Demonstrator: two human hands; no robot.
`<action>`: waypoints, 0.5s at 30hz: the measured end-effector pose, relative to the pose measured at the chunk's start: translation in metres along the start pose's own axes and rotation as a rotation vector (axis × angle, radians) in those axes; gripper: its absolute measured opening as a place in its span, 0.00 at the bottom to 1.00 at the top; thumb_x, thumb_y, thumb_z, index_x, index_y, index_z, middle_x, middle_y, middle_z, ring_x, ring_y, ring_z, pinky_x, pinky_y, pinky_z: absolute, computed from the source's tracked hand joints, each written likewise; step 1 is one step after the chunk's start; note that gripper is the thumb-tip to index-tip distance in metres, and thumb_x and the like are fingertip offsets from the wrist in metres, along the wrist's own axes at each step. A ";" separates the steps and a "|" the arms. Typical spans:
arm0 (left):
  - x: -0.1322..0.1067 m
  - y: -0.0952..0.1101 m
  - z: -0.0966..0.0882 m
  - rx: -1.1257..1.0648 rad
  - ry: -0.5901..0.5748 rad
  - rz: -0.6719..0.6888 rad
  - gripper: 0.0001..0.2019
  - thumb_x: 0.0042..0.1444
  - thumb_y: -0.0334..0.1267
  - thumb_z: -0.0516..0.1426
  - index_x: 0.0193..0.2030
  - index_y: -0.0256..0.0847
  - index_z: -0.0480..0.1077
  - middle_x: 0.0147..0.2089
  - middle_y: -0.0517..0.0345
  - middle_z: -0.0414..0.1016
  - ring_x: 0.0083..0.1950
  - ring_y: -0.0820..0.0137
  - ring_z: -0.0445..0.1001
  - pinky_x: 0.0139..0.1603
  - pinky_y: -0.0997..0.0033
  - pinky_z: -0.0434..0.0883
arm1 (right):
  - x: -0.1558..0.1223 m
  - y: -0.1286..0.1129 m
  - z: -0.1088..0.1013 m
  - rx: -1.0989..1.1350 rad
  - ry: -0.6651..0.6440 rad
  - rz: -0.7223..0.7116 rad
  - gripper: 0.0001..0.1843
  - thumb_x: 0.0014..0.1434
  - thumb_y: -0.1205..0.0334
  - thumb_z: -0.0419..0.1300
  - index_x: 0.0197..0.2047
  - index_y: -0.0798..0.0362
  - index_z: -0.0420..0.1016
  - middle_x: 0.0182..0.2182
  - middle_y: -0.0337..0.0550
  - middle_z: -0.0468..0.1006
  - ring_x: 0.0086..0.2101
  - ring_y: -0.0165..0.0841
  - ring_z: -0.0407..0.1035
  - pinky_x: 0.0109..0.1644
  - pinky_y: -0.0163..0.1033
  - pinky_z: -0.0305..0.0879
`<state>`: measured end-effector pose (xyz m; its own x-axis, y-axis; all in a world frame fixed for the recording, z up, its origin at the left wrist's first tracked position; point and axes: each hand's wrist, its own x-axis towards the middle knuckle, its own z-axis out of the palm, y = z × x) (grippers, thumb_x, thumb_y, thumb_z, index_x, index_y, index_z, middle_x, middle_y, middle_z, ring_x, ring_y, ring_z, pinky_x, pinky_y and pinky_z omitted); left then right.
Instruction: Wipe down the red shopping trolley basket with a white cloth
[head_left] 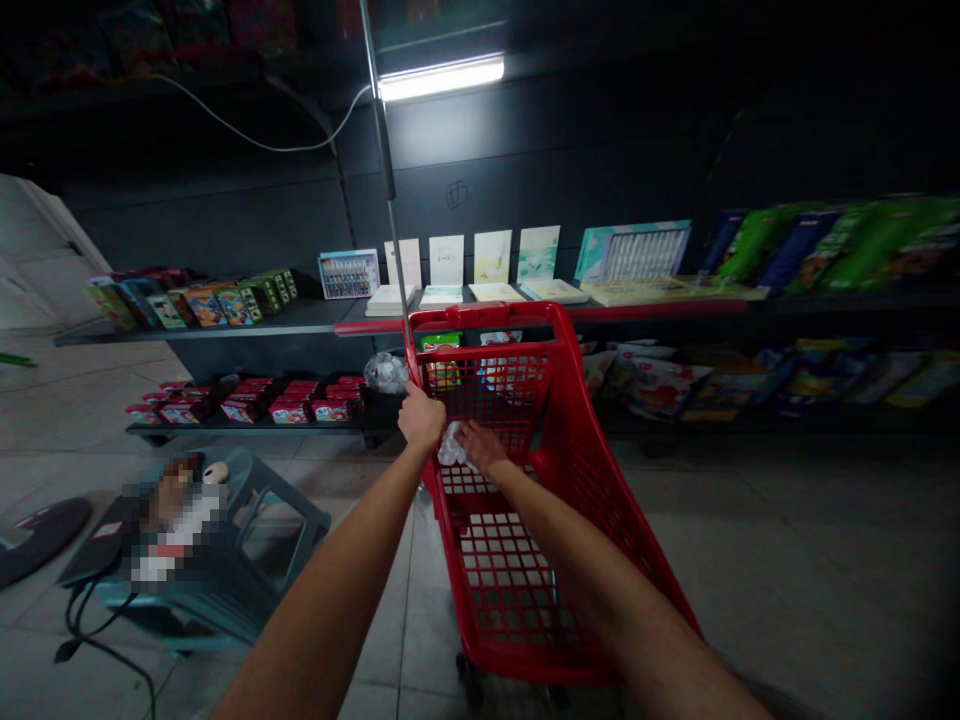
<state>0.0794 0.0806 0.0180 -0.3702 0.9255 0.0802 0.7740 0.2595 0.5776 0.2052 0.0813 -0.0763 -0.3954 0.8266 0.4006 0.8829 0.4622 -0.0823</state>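
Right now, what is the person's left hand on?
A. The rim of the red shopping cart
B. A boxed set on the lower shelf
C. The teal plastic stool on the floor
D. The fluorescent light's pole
A. The left hand closes around the edge of the red shopping cart, well away from the stool and the shelves.
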 end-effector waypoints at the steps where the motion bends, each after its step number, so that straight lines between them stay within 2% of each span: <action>1: 0.000 0.000 0.000 -0.001 0.002 0.001 0.21 0.59 0.33 0.51 0.60 0.36 0.62 0.52 0.34 0.78 0.53 0.50 0.78 0.50 0.56 0.72 | 0.008 0.007 -0.005 -0.014 -0.024 -0.007 0.13 0.69 0.62 0.55 0.54 0.54 0.73 0.52 0.49 0.74 0.50 0.37 0.69 0.53 0.45 0.69; 4: -0.001 0.000 0.000 -0.007 0.003 -0.002 0.21 0.58 0.34 0.52 0.60 0.36 0.62 0.52 0.34 0.77 0.53 0.50 0.78 0.49 0.56 0.73 | 0.039 0.033 -0.032 -0.087 -0.027 -0.034 0.17 0.68 0.70 0.48 0.53 0.53 0.74 0.52 0.53 0.73 0.53 0.40 0.63 0.54 0.42 0.65; 7: -0.001 0.001 -0.001 -0.011 -0.009 -0.009 0.21 0.59 0.34 0.52 0.60 0.36 0.61 0.52 0.34 0.78 0.54 0.49 0.78 0.50 0.55 0.72 | 0.064 0.054 -0.062 -0.145 0.136 -0.029 0.17 0.67 0.69 0.50 0.55 0.54 0.73 0.54 0.53 0.70 0.54 0.42 0.59 0.56 0.43 0.61; 9: -0.001 0.001 -0.001 -0.014 -0.013 -0.009 0.21 0.59 0.33 0.51 0.60 0.36 0.61 0.52 0.35 0.78 0.54 0.49 0.78 0.50 0.55 0.72 | 0.068 0.061 -0.070 -0.147 0.212 -0.016 0.17 0.66 0.70 0.51 0.56 0.53 0.72 0.55 0.52 0.68 0.54 0.43 0.58 0.57 0.43 0.60; 11: -0.001 0.001 -0.001 -0.014 -0.012 -0.010 0.21 0.59 0.33 0.51 0.60 0.36 0.61 0.52 0.35 0.78 0.54 0.49 0.78 0.51 0.55 0.72 | 0.058 0.062 -0.059 -0.144 0.196 0.030 0.18 0.67 0.69 0.50 0.57 0.51 0.71 0.56 0.52 0.68 0.54 0.43 0.58 0.56 0.43 0.60; 15: -0.001 0.000 0.001 -0.014 -0.007 -0.002 0.21 0.59 0.34 0.51 0.60 0.36 0.61 0.51 0.35 0.78 0.53 0.49 0.78 0.50 0.55 0.72 | 0.014 0.056 -0.004 -0.136 -0.017 0.168 0.20 0.67 0.68 0.49 0.59 0.51 0.71 0.59 0.54 0.67 0.55 0.43 0.59 0.54 0.42 0.62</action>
<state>0.0804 0.0798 0.0175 -0.3685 0.9267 0.0734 0.7657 0.2578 0.5893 0.2503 0.1170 -0.0716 -0.2431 0.8940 0.3763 0.9623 0.2711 -0.0222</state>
